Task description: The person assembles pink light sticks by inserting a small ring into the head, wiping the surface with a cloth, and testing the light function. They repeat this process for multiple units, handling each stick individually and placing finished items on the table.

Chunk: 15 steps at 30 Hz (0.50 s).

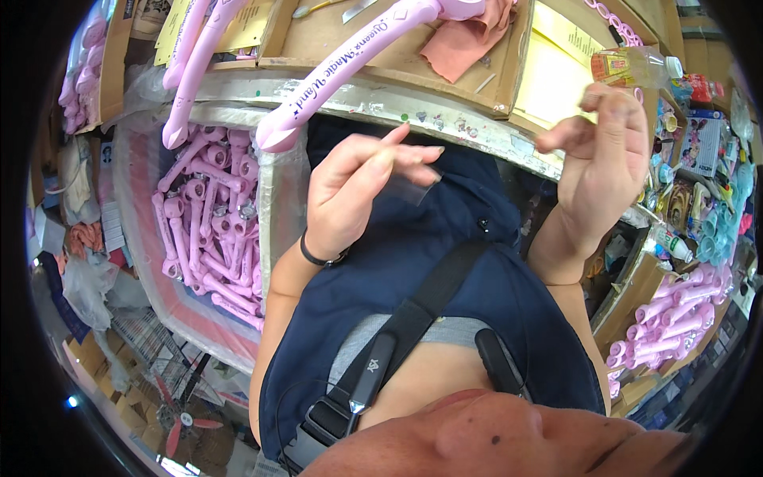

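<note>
My left hand (350,191) is raised in front of my dark blue apron (469,318), its thumb and fingers drawn together. A small clear piece of film (412,191) shows just under these fingertips. Over the bench's right side is my right hand (606,155), with fingers half bent and thumb apart from them; nothing shows between them. Beyond my left hand, a long pink plastic wand (342,75) with dark lettering lies across the bench edge (381,107). More pink wands (193,95) lie to its left, their near ends over the edge.
A lined bin of pink wand parts (211,215) stands at my left. On the bench are a salmon cloth (469,40), yellow paper sheets (556,75) and a clear bottle (636,67) beside my right hand. More pink parts (668,314) are stacked at the right; a fan (184,419) stands lower left.
</note>
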### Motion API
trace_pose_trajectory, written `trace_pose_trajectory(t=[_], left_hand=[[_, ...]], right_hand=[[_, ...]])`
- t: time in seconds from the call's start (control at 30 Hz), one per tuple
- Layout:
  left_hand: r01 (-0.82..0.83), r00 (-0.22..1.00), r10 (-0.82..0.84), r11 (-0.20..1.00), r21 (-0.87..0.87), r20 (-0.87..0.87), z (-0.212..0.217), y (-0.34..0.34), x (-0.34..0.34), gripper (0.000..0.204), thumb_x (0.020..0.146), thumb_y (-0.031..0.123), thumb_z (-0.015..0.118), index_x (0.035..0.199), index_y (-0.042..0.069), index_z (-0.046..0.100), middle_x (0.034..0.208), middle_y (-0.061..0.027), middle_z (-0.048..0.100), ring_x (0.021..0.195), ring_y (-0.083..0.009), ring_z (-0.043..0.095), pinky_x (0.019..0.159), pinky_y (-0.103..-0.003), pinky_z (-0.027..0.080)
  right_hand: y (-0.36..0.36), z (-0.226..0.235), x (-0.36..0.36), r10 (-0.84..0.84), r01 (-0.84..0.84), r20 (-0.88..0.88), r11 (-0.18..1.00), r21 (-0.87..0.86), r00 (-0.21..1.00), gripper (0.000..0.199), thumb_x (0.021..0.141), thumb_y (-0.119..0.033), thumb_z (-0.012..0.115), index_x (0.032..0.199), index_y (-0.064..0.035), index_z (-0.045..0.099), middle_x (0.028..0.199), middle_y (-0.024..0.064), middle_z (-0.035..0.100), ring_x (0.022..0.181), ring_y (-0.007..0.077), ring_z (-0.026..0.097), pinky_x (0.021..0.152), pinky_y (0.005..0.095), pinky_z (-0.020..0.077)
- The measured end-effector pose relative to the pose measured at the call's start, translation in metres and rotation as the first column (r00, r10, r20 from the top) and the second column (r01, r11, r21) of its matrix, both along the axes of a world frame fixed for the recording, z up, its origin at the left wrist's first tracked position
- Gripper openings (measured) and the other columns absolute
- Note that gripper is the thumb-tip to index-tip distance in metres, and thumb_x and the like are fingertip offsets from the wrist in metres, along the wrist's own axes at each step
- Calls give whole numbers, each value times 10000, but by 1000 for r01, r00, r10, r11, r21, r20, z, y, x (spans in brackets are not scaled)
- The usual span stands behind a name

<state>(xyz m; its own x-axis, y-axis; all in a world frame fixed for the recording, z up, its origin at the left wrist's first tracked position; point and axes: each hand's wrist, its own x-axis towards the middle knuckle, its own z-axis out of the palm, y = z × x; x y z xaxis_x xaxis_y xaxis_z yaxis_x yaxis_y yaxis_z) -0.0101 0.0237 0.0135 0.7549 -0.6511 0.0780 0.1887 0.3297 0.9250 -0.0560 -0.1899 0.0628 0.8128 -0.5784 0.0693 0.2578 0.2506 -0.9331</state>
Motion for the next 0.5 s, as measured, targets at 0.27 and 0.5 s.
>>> trace_pose_trajectory(t=[0.27,0.5], left_hand=[[-42,987,39,999,-18,-159,-2,-8,-2,332,951,108,439,1262,-7,432,1201,-211,550,1094,-329,568,1003,-427,391],[-148,967,130,987,-67,-221,-3,-10,2,472,911,49,504,1345,12,325,1326,-166,433,1074,-274,581,982,-369,396]], right_hand=[[3,-25,3,240,-236,-105,970,48,965,180,931,-120,549,1061,5,550,911,76,618,851,182,659,672,243,541],[5,-33,4,269,-283,-106,948,-147,957,204,896,-31,566,1099,-17,568,886,9,576,803,59,532,695,190,439]])
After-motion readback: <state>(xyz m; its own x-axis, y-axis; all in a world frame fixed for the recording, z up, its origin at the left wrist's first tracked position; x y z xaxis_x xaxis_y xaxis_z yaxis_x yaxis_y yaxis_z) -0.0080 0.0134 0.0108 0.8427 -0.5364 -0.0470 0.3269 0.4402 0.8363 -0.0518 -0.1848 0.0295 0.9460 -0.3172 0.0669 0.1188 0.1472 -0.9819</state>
